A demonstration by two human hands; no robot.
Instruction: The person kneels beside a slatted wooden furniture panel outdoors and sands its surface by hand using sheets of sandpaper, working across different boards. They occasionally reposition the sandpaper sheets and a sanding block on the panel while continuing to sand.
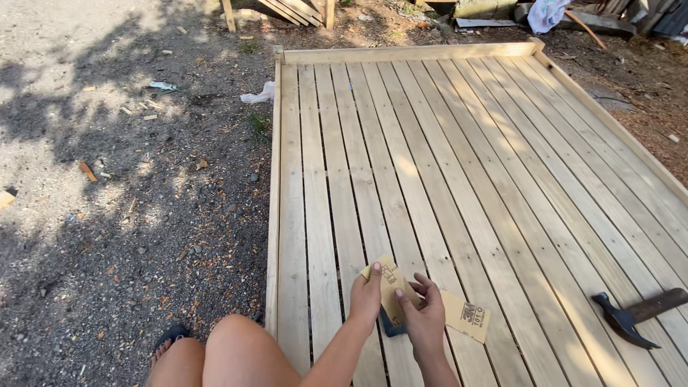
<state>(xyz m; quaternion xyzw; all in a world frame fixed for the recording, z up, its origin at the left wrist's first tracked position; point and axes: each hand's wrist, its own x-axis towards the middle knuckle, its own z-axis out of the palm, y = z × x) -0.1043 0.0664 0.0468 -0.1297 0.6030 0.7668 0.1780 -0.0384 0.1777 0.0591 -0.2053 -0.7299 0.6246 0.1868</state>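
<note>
Both hands pinch a tan sandpaper sheet over the slatted wooden deck: left hand at nine o'clock, right hand centre. A hammer lies at three o'clock.

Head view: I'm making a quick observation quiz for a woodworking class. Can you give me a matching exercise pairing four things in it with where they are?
Things:
1. sandpaper sheet
2. claw hammer
3. sandal
4. white crumpled scrap

Places:
A. on the gravel, near the platform's far left corner
B. lying on the slats at the right
C. held between the left hand and right hand
D. on a foot on the gravel, left of the wooden slat platform

Pairs: 1-C, 2-B, 3-D, 4-A
</note>
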